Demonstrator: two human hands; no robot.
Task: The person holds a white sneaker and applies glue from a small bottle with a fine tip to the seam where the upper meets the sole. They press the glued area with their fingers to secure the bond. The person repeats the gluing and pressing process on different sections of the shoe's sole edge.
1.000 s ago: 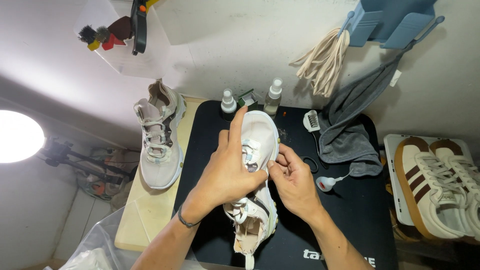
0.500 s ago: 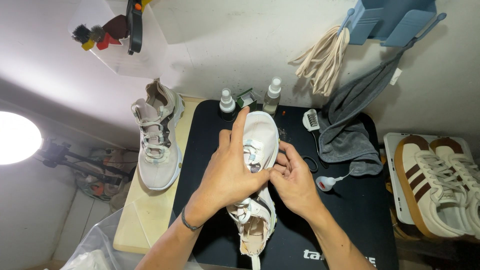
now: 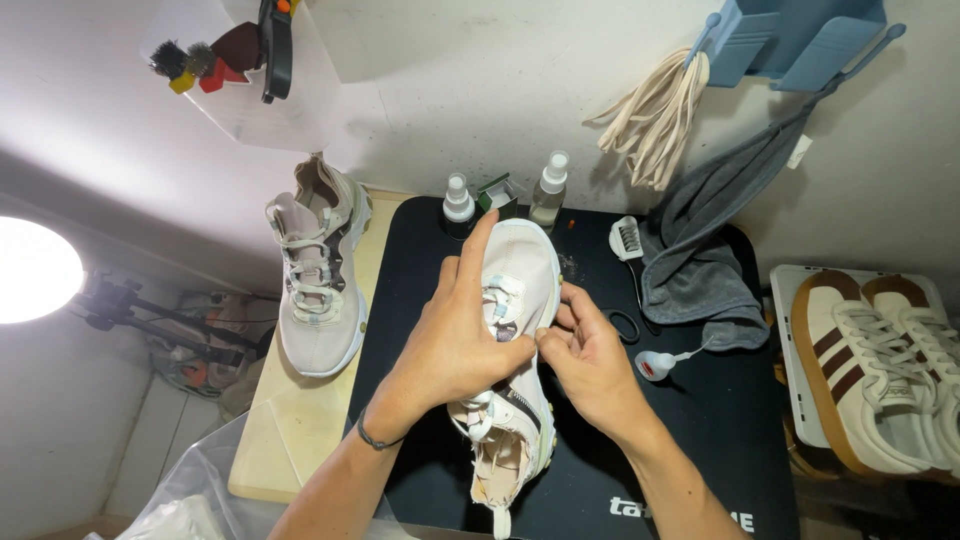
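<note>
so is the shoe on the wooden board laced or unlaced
Laced: the pale sneaker on the wooden board shows white laces crossing its eyelets.

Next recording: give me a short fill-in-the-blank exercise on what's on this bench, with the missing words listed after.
1. Both hands, left hand and right hand, hold a pale ____ over the black mat.
2. The matching sneaker lies to the ____ of the mat, on a wooden board.
3. Behind the held shoe stand ____ spray bottles.
4. A ____ cloth hangs down onto the mat's far right corner.

Missing words: sneaker; left; two; grey
</note>
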